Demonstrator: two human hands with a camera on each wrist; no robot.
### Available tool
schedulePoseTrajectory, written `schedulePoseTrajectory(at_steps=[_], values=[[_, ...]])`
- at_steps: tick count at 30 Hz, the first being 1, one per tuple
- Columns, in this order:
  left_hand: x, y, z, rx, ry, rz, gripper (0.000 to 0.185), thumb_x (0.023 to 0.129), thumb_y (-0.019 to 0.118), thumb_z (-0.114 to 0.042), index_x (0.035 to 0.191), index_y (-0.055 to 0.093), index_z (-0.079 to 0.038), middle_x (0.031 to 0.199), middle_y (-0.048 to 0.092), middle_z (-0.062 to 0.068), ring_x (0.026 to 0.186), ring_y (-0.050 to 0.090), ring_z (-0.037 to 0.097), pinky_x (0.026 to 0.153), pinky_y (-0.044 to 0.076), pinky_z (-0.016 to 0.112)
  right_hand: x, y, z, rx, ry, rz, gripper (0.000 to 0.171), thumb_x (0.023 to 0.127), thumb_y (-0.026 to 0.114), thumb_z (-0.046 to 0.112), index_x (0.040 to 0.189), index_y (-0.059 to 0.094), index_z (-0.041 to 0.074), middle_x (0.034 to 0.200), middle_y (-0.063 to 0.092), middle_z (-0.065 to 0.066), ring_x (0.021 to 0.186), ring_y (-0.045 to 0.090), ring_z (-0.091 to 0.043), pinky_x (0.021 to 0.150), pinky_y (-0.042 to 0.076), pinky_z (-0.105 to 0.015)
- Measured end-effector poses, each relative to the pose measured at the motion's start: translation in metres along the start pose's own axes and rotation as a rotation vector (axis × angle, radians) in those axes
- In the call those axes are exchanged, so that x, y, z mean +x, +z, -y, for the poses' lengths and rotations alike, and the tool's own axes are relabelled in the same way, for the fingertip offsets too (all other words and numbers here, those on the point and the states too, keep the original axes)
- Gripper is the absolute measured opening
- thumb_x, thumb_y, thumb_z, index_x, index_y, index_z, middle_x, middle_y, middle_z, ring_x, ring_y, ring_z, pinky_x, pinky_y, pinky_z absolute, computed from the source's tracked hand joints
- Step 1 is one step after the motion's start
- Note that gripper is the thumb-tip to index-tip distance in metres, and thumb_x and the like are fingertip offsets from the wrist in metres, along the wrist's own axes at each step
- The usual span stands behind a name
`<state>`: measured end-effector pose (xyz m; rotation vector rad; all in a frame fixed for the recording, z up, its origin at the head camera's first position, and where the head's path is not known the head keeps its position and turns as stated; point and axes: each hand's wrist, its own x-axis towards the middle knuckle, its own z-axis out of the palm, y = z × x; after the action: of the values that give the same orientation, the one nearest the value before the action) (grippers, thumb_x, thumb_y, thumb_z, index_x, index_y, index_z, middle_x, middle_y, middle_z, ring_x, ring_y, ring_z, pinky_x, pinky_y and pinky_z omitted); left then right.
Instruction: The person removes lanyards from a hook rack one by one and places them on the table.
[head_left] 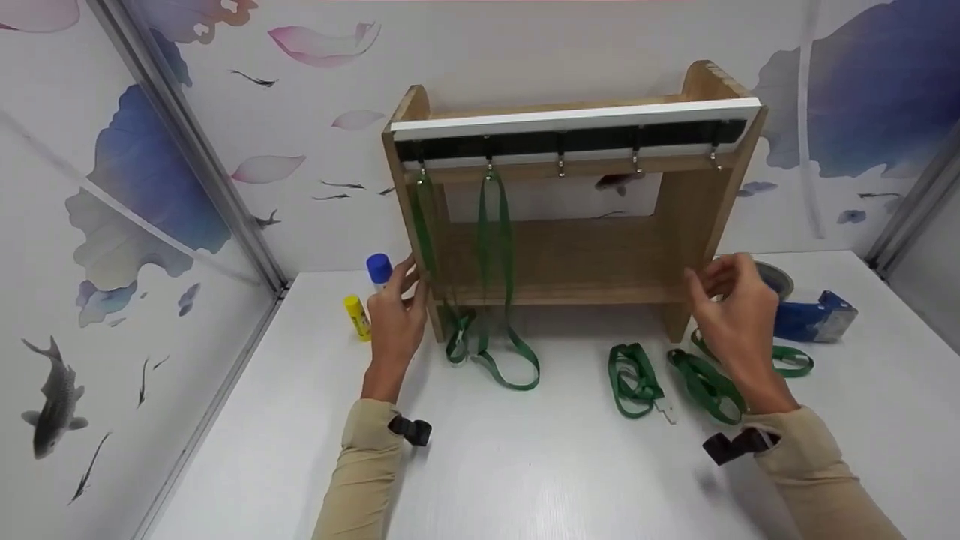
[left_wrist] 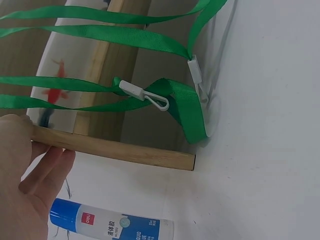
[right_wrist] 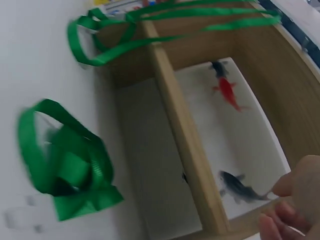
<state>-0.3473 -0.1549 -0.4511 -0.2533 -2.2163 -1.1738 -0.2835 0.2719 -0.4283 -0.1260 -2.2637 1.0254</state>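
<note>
while wooden rack [head_left: 570, 255] stands between them, left grip [head_left: 395, 315] and right grip [head_left: 731, 311] clasp its side posts.

The right hand [head_left: 731, 300] covers the wooden rack [head_left: 570, 255]'s right leg and half the tape roll [head_left: 772, 279]; right wrist view's pretty blurry. The glue stick [left_wrist: 112, 226] is cut off at the bottom edge in the left wrist view; its label's too small to read.

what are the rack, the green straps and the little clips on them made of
Rack: looks like wood or wood-grain board, matte tan, with a raw pale end showing at the foot.
Green straps: flat woven webbing, probably nylon or polyester; a fine ribbed weave and slight sheen show in the left wrist view.
Clips: smooth white plastic, by the look.
Hooks under the top rail: shiny, probably metal.
</note>
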Motion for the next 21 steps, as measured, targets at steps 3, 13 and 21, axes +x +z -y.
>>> schedulePoseTrajectory(at_steps=[3, 13, 21], values=[[-0.001, 0.001, 0.000, -0.002, 0.000, 0.003, 0.041, 0.108, 0.069, -0.020, 0.148, 0.065, -0.014, 0.144, 0.073, 0.008, 0.127, 0.075, 0.029, 0.092, 0.068, 0.044, 0.010, -0.003, -0.007, 0.050, 0.029, -0.068, 0.043, 0.104, 0.074, 0.031, 0.135, 0.061, 0.005, 0.120, 0.073, -0.016, 0.108, 0.071, -0.026, 0.091, 0.054, -0.010], [0.002, 0.001, -0.002, -0.046, -0.027, 0.029, 0.037, 0.108, 0.070, -0.022, 0.144, 0.068, -0.014, 0.142, 0.074, 0.008, 0.127, 0.075, 0.029, 0.095, 0.067, 0.046, 0.009, 0.002, -0.028, 0.028, -0.049, -0.032, 0.038, 0.108, 0.069, 0.025, 0.139, 0.069, 0.004, 0.139, 0.074, -0.020, 0.130, 0.072, -0.040, 0.104, 0.059, -0.060], [0.015, -0.033, -0.016, -0.247, -0.055, -0.098, 0.023, 0.107, 0.071, -0.024, 0.126, 0.081, -0.016, 0.113, 0.084, 0.003, 0.102, 0.082, 0.023, 0.084, 0.067, 0.024, 0.012, 0.006, -0.024, 0.008, -0.066, -0.016, 0.036, 0.108, 0.069, 0.024, 0.136, 0.070, 0.002, 0.135, 0.075, -0.022, 0.127, 0.073, -0.042, 0.098, 0.061, -0.061]])
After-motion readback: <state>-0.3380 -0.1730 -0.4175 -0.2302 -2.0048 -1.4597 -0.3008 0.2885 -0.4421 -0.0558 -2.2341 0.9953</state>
